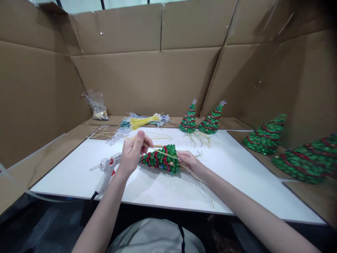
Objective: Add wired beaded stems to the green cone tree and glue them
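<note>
A small green Christmas tree (164, 161) with red garland and colored beads lies on its side, its tip pointing left. My right hand (190, 161) grips it at the base, fingers partly hidden behind it. Between the thumb and fingers of my left hand (134, 149), above the tree's tip, a thin yellow wire (168, 155) is pinched. The wire runs slanting across the tree toward its base. More thin yellowish wires (201, 183) trail out from the base below my right hand. A short tan stick (158, 146) shows just behind the tree.
A white glue gun (106, 170) lies left of my left forearm. At the back are bundled yellow wires (143, 122) and a clear plastic bag (97, 105). Two star-topped trees (188, 119) stand back right; two starless trees (265, 135) are farther right. Cardboard walls (147, 77) surround the white board (237, 165).
</note>
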Available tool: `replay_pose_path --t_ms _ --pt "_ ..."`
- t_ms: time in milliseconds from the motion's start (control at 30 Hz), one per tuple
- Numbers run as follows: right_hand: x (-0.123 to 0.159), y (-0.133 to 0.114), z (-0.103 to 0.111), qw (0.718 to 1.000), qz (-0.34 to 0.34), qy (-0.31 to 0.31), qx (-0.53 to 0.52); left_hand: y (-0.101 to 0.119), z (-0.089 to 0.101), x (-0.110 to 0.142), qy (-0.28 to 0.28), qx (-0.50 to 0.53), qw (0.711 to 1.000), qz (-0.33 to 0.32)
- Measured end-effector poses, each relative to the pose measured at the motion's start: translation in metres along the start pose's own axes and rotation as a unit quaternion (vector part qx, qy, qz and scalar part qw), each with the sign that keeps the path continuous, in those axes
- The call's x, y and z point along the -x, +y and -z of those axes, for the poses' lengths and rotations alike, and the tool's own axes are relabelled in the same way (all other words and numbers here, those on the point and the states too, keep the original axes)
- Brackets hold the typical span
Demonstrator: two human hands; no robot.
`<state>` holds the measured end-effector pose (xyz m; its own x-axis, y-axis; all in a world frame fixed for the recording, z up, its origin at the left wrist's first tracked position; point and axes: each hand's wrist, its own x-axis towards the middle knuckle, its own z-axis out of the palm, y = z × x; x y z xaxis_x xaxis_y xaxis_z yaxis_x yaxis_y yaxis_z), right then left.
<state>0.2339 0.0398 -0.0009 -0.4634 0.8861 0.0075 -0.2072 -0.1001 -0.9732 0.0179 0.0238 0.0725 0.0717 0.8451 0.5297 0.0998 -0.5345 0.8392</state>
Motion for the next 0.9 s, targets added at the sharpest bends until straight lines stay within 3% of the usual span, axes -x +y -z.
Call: replay_pose_path --t_ms 200,467,700,900 --pt "0.0 0.002 0.001 1.0 0.001 -0.017 0.0 -0.002 -0.014 0.004 -0.145 -0.083 0.986 0.021" --pt "0.002 -0.004 -0.003 1.0 0.01 -0.009 -0.001 -0.001 -0.024 0.004 -0.217 -0.06 0.974 0.033" --pt "0.001 -0.003 -0.003 1.0 0.004 0.003 -0.005 0.004 0.003 0.003 -0.117 -0.098 0.988 0.035" --pt "0.0 -0.003 -0.002 1.0 0.002 0.007 -0.005 -0.003 0.009 0.007 -0.122 -0.156 0.979 0.039"
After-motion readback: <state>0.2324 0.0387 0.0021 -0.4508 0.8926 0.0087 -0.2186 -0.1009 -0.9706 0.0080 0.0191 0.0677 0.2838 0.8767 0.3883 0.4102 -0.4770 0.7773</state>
